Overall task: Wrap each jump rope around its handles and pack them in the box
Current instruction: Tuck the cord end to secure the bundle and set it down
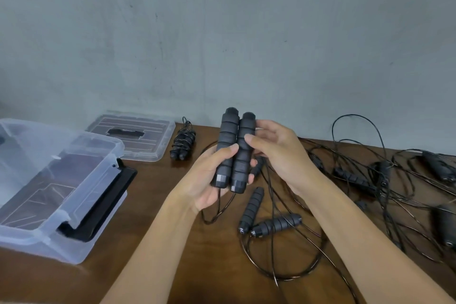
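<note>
A single wide-angle view looks from the person's head, forward and down. It sits close over the hands (246,155), with the counter (153,205) filling the lower half and a grey wall (222,32) straight ahead filling the upper half.

the box (49,195) sits at the left of the frame on the table (153,205), its lid (138,136) behind it. a wrapped rope (183,140) lies right of the lid. loose ropes (365,180) spread across the right side.
</note>
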Tool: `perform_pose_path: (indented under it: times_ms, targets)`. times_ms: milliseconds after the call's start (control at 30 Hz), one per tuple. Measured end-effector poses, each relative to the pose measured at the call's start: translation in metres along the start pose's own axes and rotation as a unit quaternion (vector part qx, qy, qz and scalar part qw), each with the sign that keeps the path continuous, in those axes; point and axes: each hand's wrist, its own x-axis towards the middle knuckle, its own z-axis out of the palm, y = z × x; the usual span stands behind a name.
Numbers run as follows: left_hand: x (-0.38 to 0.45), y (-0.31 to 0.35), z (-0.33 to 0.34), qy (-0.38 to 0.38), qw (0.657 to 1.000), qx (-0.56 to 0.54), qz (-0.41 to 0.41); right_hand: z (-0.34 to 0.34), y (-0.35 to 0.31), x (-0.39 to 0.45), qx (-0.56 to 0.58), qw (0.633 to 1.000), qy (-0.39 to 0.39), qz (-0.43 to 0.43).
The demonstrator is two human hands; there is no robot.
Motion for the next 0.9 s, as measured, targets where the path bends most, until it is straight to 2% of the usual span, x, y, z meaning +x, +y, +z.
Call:
perform_pose_path:
  times_ms: [167, 367, 633, 900]
  targets:
    - [0.001, 0.009, -0.006, -0.005, 1.0, -0.019, -0.005, 0.011, -0.006, 0.009, 0.001, 1.0, 0.0, 0.013]
    - [-0.001, 0.019, -0.01, -0.057, 0.998, -0.022, -0.03, 0.03, -0.016, 0.029, 0.019, 0.999, -0.021, 0.031]
    - [-0.001, 0.037, -0.035, -0.046, 0.998, -0.019, -0.041, 0.055, -0.026, 0.043, 0.064, 0.996, -0.031, 0.046]
    - [-0.006, 0.045, -0.061, -0.07, 0.996, -0.019, -0.053, 0.079, -0.031, 0.054, 0.026, 0.999, -0.013, 0.03]
